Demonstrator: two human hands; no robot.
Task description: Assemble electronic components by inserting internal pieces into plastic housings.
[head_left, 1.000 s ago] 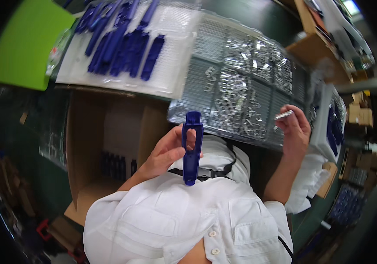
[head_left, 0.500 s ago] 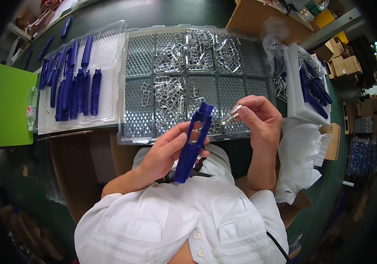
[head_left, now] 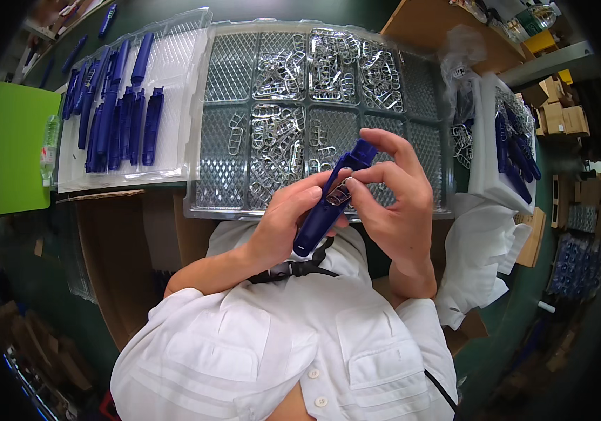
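My left hand (head_left: 281,216) is closed around a long dark blue plastic casing (head_left: 316,226), tilted with its narrower end up and to the right. At the casing's opening sits a small shiny metal frame (head_left: 339,194) with oval windows. My right hand (head_left: 404,210) pinches that frame between thumb and finger, against the casing; another finger reaches the casing's top end. How far the frame sits inside is hidden by the fingers. Beyond the hands lies a clear compartment tray (head_left: 227,76) with piles of similar metal frames (head_left: 277,151).
On the left, a white tray (head_left: 167,133) holds several blue casings (head_left: 132,126), beside a plastic bottle (head_left: 49,151) and a green board (head_left: 9,151). At right stand a white foam box (head_left: 484,151) with blue parts and a white cloth (head_left: 479,245). An open cardboard box (head_left: 115,259) is below the table edge.
My right hand has moved left and brought the metal frame onto the casing's opening. The casing has tilted further right in my left hand. The whole view has shifted slightly.
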